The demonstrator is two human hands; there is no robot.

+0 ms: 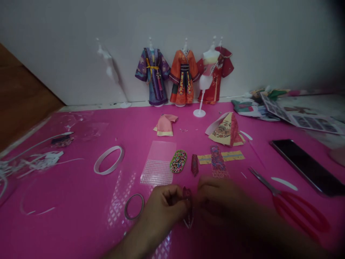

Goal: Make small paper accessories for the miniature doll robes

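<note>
My left hand [164,203] and my right hand [218,196] meet low over the pink mat [81,216]. Both pinch a small dark red paper piece [188,201] whose narrow pale end hangs down between them. Just beyond my fingers lie a dark red folded strip [194,164], a patterned paper sash crossed over a yellow band [219,160], and a beaded oval [178,161]. My right hand is blurred and dim.
Red-handled scissors [291,201] and a black phone [307,165] lie at the right. Two tape rings [109,160] [134,206], a clear dotted sheet [159,163] and white strips [40,160] lie left. Three dressed paper-robe mannequins [183,75] stand against the wall.
</note>
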